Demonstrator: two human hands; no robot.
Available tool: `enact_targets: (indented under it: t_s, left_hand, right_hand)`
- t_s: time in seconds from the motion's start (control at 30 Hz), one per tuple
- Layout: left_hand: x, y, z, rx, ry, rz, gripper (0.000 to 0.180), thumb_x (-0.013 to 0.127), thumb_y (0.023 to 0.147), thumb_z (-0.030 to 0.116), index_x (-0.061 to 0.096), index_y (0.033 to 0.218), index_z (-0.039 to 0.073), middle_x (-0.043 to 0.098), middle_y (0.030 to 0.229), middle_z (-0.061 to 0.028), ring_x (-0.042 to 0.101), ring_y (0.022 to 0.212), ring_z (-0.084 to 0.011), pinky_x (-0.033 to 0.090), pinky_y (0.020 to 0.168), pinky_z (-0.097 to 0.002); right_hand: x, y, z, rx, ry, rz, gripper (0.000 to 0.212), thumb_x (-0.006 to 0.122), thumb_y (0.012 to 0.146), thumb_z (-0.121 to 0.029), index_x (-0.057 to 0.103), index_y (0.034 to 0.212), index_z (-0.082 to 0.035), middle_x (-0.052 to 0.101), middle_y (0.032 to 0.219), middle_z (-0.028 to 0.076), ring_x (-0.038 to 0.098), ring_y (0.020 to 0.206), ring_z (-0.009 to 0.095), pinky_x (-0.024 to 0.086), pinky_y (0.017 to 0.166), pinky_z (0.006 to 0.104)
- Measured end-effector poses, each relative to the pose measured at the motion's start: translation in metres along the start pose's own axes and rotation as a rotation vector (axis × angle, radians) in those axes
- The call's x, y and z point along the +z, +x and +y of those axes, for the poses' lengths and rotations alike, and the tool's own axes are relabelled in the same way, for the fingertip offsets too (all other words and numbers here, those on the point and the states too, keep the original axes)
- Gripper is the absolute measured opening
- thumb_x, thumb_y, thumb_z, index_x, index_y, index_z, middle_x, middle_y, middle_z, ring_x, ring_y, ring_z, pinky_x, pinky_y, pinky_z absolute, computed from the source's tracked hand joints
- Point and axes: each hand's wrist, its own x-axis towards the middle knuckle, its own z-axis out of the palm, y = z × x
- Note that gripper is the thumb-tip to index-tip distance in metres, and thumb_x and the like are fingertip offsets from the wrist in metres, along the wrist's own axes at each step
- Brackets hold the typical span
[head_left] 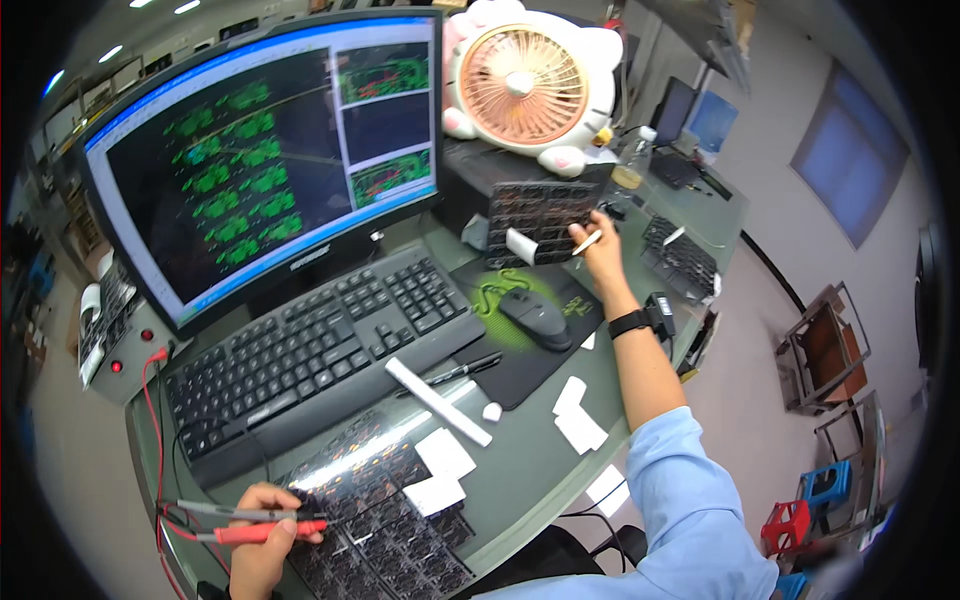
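Observation:
Two test probes, a red one (238,534) and a grey one (222,513), are gripped together in my left hand (262,545). Their tips point over a dark circuit board panel (395,550) on the desk's near edge; whether they touch it I cannot tell. My right hand (603,257) reaches far out and is closed on the right edge of another dark circuit board panel (535,205), tilted up below the fan. A short white stick (588,242) is also between those fingers. A curled white paper piece (521,246) shows at that panel's lower part.
A monitor (250,150) stands behind a black keyboard (330,340). Right of it lie a mouse (535,318) and mouse pad (520,375). White paper pieces (578,415), a white strip (438,402) and a black marker (465,368) lie nearby. A pink-white fan (525,85) stands behind.

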Motion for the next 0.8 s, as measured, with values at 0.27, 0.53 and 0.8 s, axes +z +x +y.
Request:
enact_targets:
  t_s: [0.27, 0.53, 0.8]
  left_hand:
    - [-0.01, 0.005, 0.009, -0.003, -0.128, -0.108, 0.026, 0.051, 0.098, 0.026, 0.047, 0.087, 0.003, 0.048, 0.075, -0.007, 0.053, 0.051, -0.0143, 0.052, 0.048, -0.0302]
    - [-0.031, 0.02, 0.024, -0.007, -0.648, -0.049, 0.029, 0.042, 0.103, 0.03, 0.045, 0.082, 0.01, 0.041, 0.072, 0.0004, 0.041, 0.047, -0.0057, 0.04, 0.042, -0.0215]
    - [-0.042, 0.025, 0.017, 0.02, -0.731, -0.09, 0.027, 0.045, 0.102, 0.029, 0.048, 0.084, 0.01, 0.046, 0.073, 0.0007, 0.042, 0.048, -0.0059, 0.042, 0.043, -0.0215]
  right_hand:
    - [-0.026, 0.011, 0.012, -0.147, -0.12, -0.001, 0.063, 0.075, 0.088, -0.022, 0.044, 0.142, -0.009, 0.057, 0.129, 0.024, 0.067, 0.09, 0.022, 0.055, 0.062, 0.0281]
    - [-0.067, 0.061, 0.058, -0.197, -0.188, 0.021, 0.056, 0.069, 0.093, -0.024, 0.045, 0.141, -0.009, 0.061, 0.131, 0.015, 0.06, 0.078, 0.01, 0.044, 0.056, 0.0204]
    - [-0.056, 0.014, 0.009, -0.089, -0.113, 0.065, 0.05, 0.063, 0.097, -0.024, 0.044, 0.142, -0.01, 0.063, 0.13, 0.008, 0.059, 0.083, 0.006, 0.045, 0.063, 0.0199]
